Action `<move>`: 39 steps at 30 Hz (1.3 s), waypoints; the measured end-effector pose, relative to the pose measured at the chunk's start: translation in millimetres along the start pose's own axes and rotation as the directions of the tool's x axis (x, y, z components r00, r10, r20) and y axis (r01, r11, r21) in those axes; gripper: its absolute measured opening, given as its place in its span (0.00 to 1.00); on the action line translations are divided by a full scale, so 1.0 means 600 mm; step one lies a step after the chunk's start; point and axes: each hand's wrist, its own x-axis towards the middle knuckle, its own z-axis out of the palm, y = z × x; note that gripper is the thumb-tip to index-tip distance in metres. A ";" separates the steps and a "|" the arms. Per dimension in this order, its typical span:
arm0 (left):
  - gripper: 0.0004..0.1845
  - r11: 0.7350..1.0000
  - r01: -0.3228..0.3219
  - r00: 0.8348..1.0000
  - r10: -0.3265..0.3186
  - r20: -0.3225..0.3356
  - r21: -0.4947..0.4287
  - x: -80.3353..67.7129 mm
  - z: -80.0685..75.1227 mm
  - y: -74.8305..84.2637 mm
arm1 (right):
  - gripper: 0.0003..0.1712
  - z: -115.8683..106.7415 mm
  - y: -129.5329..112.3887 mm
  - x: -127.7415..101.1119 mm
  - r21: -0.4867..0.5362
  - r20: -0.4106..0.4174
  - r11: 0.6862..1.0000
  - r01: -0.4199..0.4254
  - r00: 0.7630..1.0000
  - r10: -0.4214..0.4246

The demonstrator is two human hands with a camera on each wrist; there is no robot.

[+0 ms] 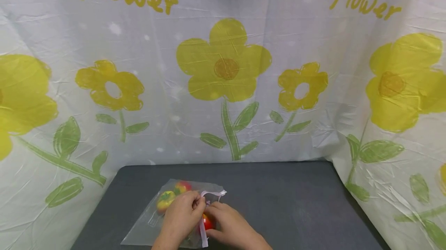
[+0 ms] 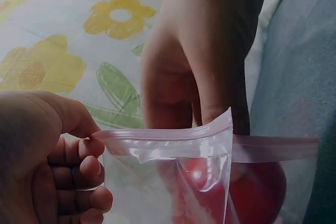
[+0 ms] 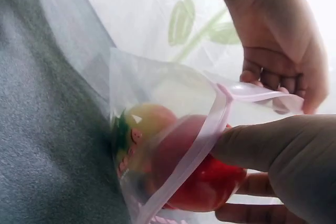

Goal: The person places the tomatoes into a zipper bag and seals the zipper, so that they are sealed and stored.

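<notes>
A clear zip bag [image 1: 141, 228] with a pale pink strip along its mouth lies on the dark table. Thumb and fingers of my left hand [image 1: 182, 216] pinch the rim of the mouth, which stands apart. My right hand [image 1: 232, 223] reaches into the opening and grips a glossy red round fruit [image 3: 210, 184], partly inside the bag; its exact kind cannot be told. Deeper in the bag lie a yellow-and-red fruit [image 1: 165, 202] with green on top and a redder one [image 1: 183, 186]. The left hand covers part of the bag.
A dark grey table [image 1: 296, 203] extends to the right of the bag and behind it. White cloth [image 1: 167, 126] printed with yellow flowers hangs at the back and both sides.
</notes>
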 end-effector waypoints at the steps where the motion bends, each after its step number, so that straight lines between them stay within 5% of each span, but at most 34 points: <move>1: 0.14 1.000 0.003 1.000 -0.003 0.001 -0.001 0.000 0.000 -0.001 | 0.28 0.001 0.001 0.003 -0.001 0.002 1.000 0.018 1.000 -0.018; 6: 0.16 1.000 0.017 1.000 -0.016 0.020 -0.026 -0.003 0.001 -0.002 | 0.23 0.004 0.001 0.020 0.017 0.011 0.996 0.091 0.996 -0.091; 15: 0.17 1.000 -0.003 1.000 0.004 0.021 -0.025 -0.009 -0.001 -0.002 | 0.23 0.021 0.001 0.042 0.089 0.075 0.991 0.100 0.991 -0.107; 23: 0.17 0.996 -0.091 0.991 0.091 -0.100 0.004 -0.014 0.003 -0.005 | 0.19 0.039 -0.004 0.068 -0.076 0.089 0.988 0.134 0.988 -0.127; 31: 0.19 0.997 -0.071 0.995 0.070 -0.069 -0.016 -0.016 0.001 -0.003 | 0.07 0.052 -0.001 0.091 -0.115 0.091 0.972 0.203 0.977 -0.193; 39: 0.18 0.993 -0.122 0.985 0.122 -0.126 0.007 -0.016 0.005 -0.006 | 0.12 0.059 -0.001 0.096 -0.185 0.085 0.951 0.247 0.968 -0.235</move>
